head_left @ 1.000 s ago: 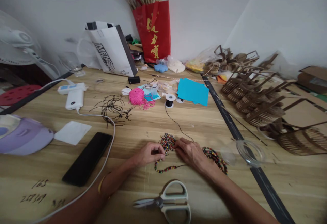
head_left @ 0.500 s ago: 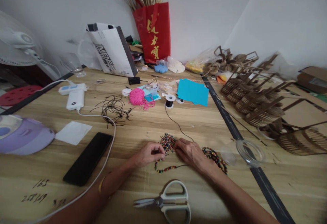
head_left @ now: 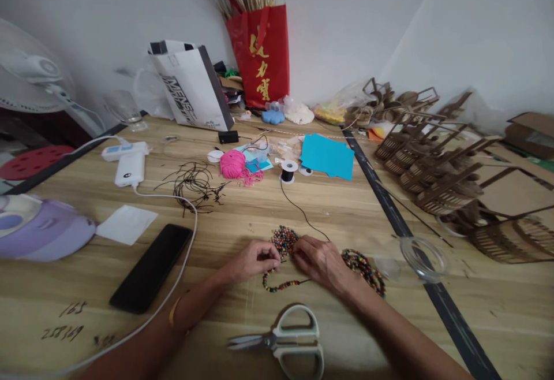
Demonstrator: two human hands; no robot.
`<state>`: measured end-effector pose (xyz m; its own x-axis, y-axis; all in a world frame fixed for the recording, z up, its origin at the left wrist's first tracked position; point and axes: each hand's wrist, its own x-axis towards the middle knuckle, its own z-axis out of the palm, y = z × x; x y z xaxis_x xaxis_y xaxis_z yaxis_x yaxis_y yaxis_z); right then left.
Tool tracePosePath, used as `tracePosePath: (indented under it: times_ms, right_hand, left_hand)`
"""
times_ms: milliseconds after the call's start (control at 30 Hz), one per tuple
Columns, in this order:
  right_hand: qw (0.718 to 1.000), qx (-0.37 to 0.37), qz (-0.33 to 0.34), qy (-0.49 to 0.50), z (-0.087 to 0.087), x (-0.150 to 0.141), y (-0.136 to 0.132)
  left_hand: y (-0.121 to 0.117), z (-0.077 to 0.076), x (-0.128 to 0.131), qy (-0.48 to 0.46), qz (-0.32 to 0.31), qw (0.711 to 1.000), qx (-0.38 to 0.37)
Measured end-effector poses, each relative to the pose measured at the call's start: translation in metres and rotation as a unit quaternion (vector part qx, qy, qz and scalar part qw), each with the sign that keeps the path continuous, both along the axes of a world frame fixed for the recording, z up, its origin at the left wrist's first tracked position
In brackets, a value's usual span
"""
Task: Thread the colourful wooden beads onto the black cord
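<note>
My left hand (head_left: 257,260) is closed in a pinch on the end of a thin black cord, whose tip pokes out past the fingertips. A short beaded strand (head_left: 283,285) of small multicoloured beads curves below it on the table. My right hand (head_left: 320,260) reaches to the right edge of a pile of loose beads (head_left: 283,239); its fingers are bent together and the tips are hidden, so what they grip cannot be made out. Beside the right wrist lies a coil of strung beads (head_left: 367,270). Black cord runs from a white spool (head_left: 288,171) toward the right hand.
Scissors (head_left: 281,342) with pale handles lie in front of me. At left are a black phone (head_left: 151,268), a white cable and a power bank (head_left: 130,169). Pink yarn (head_left: 232,164), blue sheets (head_left: 328,156), a clear round lid (head_left: 424,260) and woven baskets (head_left: 450,189) stand farther out.
My right hand has shifted slightly left at the bead pile. The left hand keeps its pinch, and the strand lies almost unchanged.
</note>
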<state>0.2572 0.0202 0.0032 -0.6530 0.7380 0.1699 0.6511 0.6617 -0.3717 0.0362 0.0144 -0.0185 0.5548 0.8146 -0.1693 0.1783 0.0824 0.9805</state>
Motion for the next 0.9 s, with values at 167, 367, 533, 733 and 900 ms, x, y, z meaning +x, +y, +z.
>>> tracePosePath:
  times_ms: [167,367,533,733,900]
  right_hand:
    - [0.989,-0.045,0.036,0.138,-0.001,-0.01,-0.009]
    - [0.963,-0.113,0.047,0.241,-0.006,-0.018,-0.017]
    - [0.943,-0.141,0.018,0.3,-0.017,-0.018,-0.017]
    - [0.931,-0.196,-0.025,0.306,-0.022,-0.018,-0.018]
    - [0.926,-0.209,-0.026,0.314,-0.02,-0.019,-0.017]
  left_hand:
    - [0.0,-0.002,0.0,-0.013,0.0,1.0,-0.017]
    - [0.001,-0.003,0.0,-0.015,-0.004,1.0,-0.018]
    - [0.0,0.002,0.0,-0.005,-0.004,1.0,0.0]
    - [0.0,0.0,0.0,-0.004,0.005,1.0,-0.006]
    - [0.001,0.0,0.001,-0.001,0.003,1.0,0.001]
